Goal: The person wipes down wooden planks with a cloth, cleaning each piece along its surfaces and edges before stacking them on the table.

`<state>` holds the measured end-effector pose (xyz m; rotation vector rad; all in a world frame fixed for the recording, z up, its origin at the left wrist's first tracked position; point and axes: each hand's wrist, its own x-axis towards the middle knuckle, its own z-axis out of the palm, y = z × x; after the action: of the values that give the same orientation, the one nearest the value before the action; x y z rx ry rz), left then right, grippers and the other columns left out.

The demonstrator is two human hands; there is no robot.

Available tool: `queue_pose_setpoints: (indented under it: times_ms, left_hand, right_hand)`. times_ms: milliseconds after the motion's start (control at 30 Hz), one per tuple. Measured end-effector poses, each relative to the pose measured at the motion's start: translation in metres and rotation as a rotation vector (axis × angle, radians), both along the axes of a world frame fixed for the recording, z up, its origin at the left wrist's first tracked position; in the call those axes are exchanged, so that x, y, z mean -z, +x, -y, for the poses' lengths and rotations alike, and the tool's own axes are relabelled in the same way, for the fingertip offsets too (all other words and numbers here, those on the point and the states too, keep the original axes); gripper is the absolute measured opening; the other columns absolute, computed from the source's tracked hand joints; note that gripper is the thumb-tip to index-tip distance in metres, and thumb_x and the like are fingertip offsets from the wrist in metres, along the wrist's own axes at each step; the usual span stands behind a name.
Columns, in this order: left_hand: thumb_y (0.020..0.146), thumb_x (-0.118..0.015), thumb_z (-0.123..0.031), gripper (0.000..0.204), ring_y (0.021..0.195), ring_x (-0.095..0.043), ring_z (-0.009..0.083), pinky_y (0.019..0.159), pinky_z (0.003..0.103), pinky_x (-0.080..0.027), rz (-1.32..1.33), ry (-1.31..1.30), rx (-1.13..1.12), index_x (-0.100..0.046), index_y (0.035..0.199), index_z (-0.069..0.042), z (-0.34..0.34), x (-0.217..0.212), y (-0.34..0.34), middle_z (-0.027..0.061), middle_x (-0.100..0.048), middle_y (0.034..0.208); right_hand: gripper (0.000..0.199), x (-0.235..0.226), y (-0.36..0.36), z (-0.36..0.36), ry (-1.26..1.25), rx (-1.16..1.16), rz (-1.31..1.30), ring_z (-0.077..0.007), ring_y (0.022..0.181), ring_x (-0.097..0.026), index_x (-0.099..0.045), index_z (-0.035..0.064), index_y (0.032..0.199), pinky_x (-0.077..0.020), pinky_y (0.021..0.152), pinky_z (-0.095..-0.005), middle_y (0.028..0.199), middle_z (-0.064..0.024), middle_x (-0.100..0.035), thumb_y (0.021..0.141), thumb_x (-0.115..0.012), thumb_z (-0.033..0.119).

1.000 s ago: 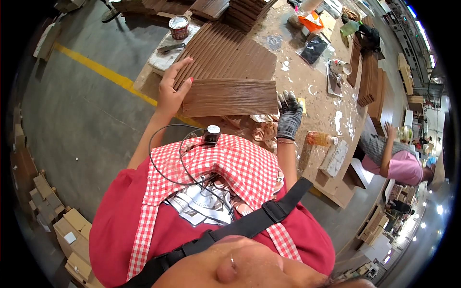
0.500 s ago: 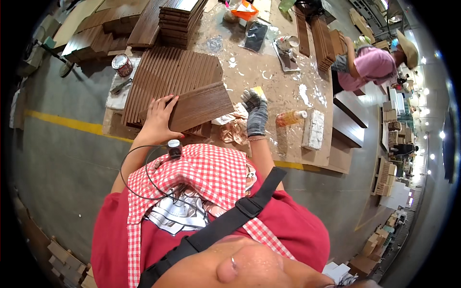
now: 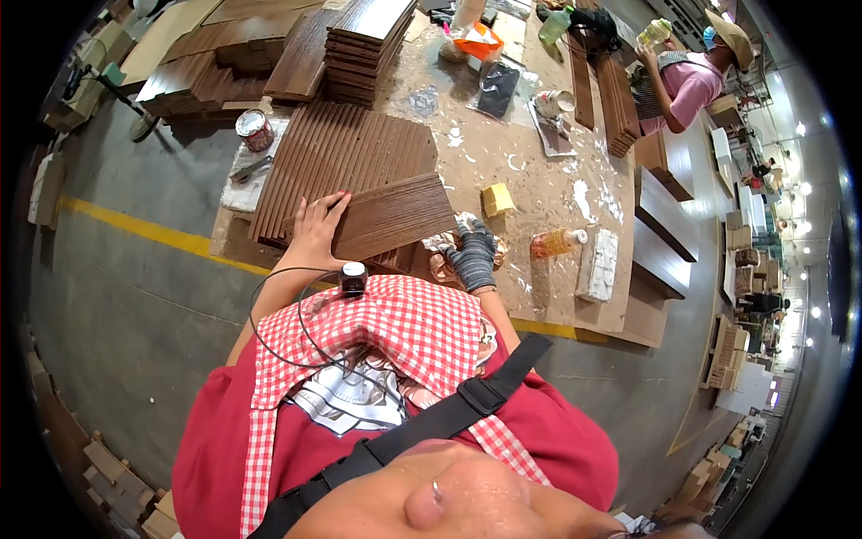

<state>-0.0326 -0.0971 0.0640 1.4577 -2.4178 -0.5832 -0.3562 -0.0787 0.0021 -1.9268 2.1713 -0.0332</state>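
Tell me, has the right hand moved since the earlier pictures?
Yes: against the bottle, the right hand has moved toward the checked apron, away from the yellow block.

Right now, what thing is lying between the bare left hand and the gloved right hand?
The brown board, then crumpled paper nearer the right hand; the head view shows both.

Single board [image 3: 395, 216] over near edge of board row [image 3: 346, 148]; can [image 3: 255, 132] left of row; block [image 3: 496, 199], bottle [image 3: 555, 243] right, on table [image 3: 480, 166].

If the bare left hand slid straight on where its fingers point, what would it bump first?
Probably the ridged brown boards just ahead of the left hand, though its height above them is hard to tell.
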Motion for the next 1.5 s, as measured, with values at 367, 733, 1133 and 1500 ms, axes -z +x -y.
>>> queue_pose_setpoints:
  times_ms: [367, 733, 1133, 1500]
  left_hand:
    - [0.068, -0.078, -0.035, 0.062, 0.117, -0.044, 0.0311, 0.099, 0.044, -0.034, -0.333, -0.132, -0.305, -0.058, 0.121, -0.010, -0.022, -0.001, 0.034, 0.0101, -0.052, 0.125]
    - [0.084, -0.055, -0.063, 0.066, 0.057, -0.049, 0.0198, 0.058, 0.037, -0.042, -0.367, 0.263, -0.814, -0.053, 0.070, 0.002, -0.042, 0.044, 0.061, 0.0113, -0.051, 0.059]
    - [0.093, -0.058, -0.038, 0.042, 0.072, -0.057, 0.0060, 0.067, 0.022, -0.046, -1.146, 0.608, -0.719, -0.067, 0.085, 0.002, -0.045, 0.075, 0.035, -0.0002, -0.065, 0.080]
    - [0.082, -0.070, -0.010, 0.022, 0.073, -0.064, 0.0128, 0.063, 0.025, -0.051, -1.149, 0.715, -0.717, -0.064, 0.098, 0.004, -0.042, 0.076, 0.024, 0.0070, -0.067, 0.088]
  right_hand:
    - [0.025, -0.002, -0.029, 0.015, -0.509, 0.146, 0.561, -0.0279, 0.094, -0.056, -0.061, -0.0019, 0.106, -0.0441, 0.088, -0.0336, 0.098, -0.0151, -0.057, 0.081, -0.058, -0.001]
    - [0.035, -0.101, 0.084, 0.079, -0.554, -0.350, 1.152, -0.0187, 0.107, -0.054, -0.054, 0.0040, 0.117, -0.0479, 0.092, -0.0294, 0.115, -0.0084, -0.051, 0.083, -0.060, 0.000]
    - [0.059, -0.041, 0.119, 0.061, -0.249, -0.760, 0.132, -0.0317, 0.130, -0.035, -0.047, 0.0255, 0.137, -0.0177, 0.108, -0.0590, 0.136, -0.0134, -0.044, 0.084, -0.054, 0.051]
    - [0.038, -0.049, 0.146, 0.054, -0.393, -0.909, 0.469, -0.0339, 0.103, -0.055, -0.064, 0.0099, 0.114, -0.0435, 0.091, -0.0424, 0.112, -0.0133, -0.061, 0.076, -0.062, 0.006]
